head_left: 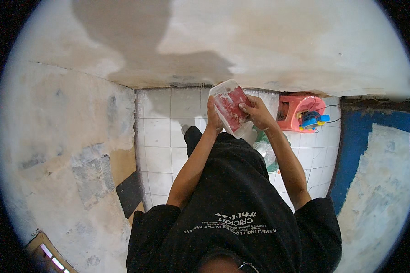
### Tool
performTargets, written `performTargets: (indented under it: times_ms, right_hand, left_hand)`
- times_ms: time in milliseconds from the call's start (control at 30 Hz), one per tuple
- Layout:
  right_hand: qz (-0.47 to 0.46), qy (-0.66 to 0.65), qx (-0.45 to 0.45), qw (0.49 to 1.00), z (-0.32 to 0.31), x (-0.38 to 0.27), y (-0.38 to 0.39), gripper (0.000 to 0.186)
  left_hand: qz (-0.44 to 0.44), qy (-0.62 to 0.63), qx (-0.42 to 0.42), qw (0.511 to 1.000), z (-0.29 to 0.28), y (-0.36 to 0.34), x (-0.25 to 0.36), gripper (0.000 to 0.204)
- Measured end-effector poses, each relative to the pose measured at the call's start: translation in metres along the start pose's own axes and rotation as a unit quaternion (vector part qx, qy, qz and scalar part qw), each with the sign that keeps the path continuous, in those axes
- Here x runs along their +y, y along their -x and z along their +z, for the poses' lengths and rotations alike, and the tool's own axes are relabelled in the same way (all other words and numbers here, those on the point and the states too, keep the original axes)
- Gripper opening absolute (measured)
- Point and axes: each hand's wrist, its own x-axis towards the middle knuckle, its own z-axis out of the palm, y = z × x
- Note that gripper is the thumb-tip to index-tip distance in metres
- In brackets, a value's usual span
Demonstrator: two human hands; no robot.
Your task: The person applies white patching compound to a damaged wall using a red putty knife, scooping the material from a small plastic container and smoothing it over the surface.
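My left hand (213, 117) is closed around the left side of a clear plastic container (222, 87), held up in front of my body and tilted. Against the container's open side lies a flat red scraper (233, 108) smeared with whitish putty-like paste. My right hand (258, 113) grips the scraper's right edge, its thumb lying on the red face and its other fingers mostly hidden behind. How much paste is inside the container is hidden by the scraper.
Ahead is a patchy whitish wall (278, 45), with another wall (68, 136) on the left. On the white tiled floor (157, 132) stands a pink plastic stool (284, 99) with a blue power tool (310, 121) and cables. A green-and-white plastic bag (265, 152) lies near my body.
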Motion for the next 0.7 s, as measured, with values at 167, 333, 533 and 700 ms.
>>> performTargets:
  times_ms: [167,333,533,700]
  right_hand:
    - [0.066,-0.098,-0.039,0.992,0.000,-0.013,-0.001,0.034]
    - [0.022,-0.096,0.011,0.995,0.001,-0.022,0.009,0.034]
    - [-0.021,-0.112,0.102,0.988,-0.001,-0.016,0.019,0.036]
    - [-0.042,-0.224,0.140,0.963,0.009,-0.030,0.039,0.036]
  left_hand:
    - [0.032,-0.014,0.033,0.999,-0.010,0.006,0.006,0.079]
    - [0.033,0.073,0.000,0.997,-0.012,0.006,0.011,0.073]
    - [0.058,0.073,-0.038,0.995,-0.009,-0.016,-0.004,0.072]
    - [0.174,-0.228,-0.014,0.958,-0.003,-0.024,-0.005,0.072]
